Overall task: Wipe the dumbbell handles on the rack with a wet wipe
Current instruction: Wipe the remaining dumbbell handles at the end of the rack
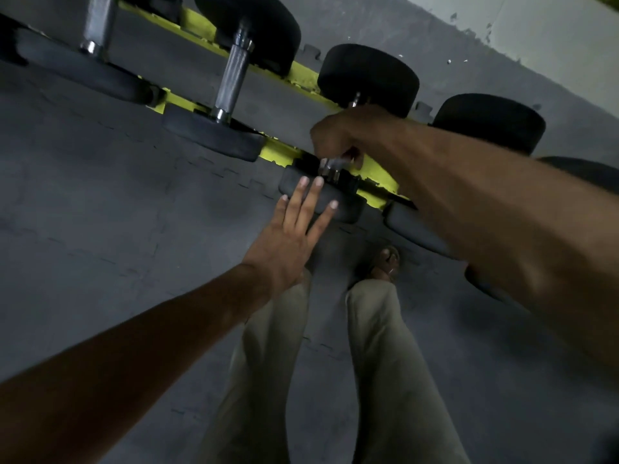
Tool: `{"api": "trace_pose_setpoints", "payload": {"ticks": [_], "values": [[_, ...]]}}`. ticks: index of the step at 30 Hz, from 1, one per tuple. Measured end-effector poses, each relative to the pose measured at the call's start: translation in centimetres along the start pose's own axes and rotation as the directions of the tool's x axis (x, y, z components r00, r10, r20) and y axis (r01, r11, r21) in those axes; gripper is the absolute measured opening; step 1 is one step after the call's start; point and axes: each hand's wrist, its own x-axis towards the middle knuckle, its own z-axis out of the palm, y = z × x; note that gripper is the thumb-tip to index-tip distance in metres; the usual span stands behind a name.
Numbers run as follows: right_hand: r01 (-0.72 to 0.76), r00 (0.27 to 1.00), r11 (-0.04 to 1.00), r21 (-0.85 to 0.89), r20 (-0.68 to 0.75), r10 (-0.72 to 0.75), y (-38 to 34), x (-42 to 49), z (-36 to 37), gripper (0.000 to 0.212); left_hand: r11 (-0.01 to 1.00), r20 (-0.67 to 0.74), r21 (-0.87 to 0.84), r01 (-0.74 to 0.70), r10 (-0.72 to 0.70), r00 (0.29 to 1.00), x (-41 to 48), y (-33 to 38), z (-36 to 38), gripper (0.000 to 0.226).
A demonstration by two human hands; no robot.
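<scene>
Right grip (pixel 338 142) wraps a chrome handle (pixel 330 168), left grip (pixel 291 241) flat, fingers straight, on its round matte-black head (pixel 348 209), by the yellow rack (pixel 382 182).

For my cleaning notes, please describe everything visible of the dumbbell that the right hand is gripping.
The dumbbell has two round black heads, rubber-like, joined by a shiny metal handle. It lies across the yellow rack. The right hand curls round the handle, hiding most of it. The left hand touches the near head with straight fingers.
</scene>
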Motion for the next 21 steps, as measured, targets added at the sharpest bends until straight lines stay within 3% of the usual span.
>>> {"api": "trace_pose_setpoints", "payload": {"ticks": [2,6,8,12,15,17,18,19,21], "values": [[0.153,0.984,0.983,-0.099,-0.074,-0.16,0.7,-0.3,0.9,0.015,1.0,-0.01,-0.023,0.021,-0.021,1.0,0.0,0.2,-0.2,0.113],[0.201,0.941,0.979,-0.035,-0.271,-0.203,3.0,-1.4,3.9,0.035,0.986,0.031,-0.151,0.068,-0.064,0.997,-0.3,1.0,-1.5,0.121],[0.234,0.904,0.972,0.011,-0.37,-0.213,3.9,-3.5,4.5,0.033,0.97,0.019,-0.224,0.091,-0.089,0.996,-0.2,1.9,-2.4,0.116],[0.23,0.87,0.97,0.084,-0.464,-0.166,7.1,-8.2,7.2,0.029,0.961,-0.042,-0.273,0.043,-0.057,0.998,1.3,5.3,-4.3,0.11],[0.125,0.831,0.974,0.188,-0.557,0.001,11.8,-11.5,9.7,0.029,0.958,-0.069,-0.286,-0.031,0.012,0.998,2.9,8.8,-5.6,0.108],[0.003,0.839,0.989,0.147,-0.538,0.077,15.2,-12.9,12.1,0.035,0.953,-0.079,-0.295,-0.072,0.05,0.996,4.1,11.4,-6.3,0.109],[0.004,0.865,0.998,0.069,-0.502,0.032,16.2,-13.3,13.6,0.038,0.952,-0.076,-0.294,-0.088,0.068,0.995,4.6,12.5,-6.6,0.11],[0.058,0.9,0.998,-0.023,-0.431,-0.062,16.8,-13.8,14.8,0.04,0.951,-0.067,-0.291,-0.104,0.088,0.994,5.1,13.6,-6.9,0.11],[0.215,0.888,0.974,-0.073,-0.401,-0.226,18.1,-14.0,16.9,0.038,0.952,-0.035,-0.278,-0.132,0.127,0.991,5.9,15.4,-7.0,0.109]]}}
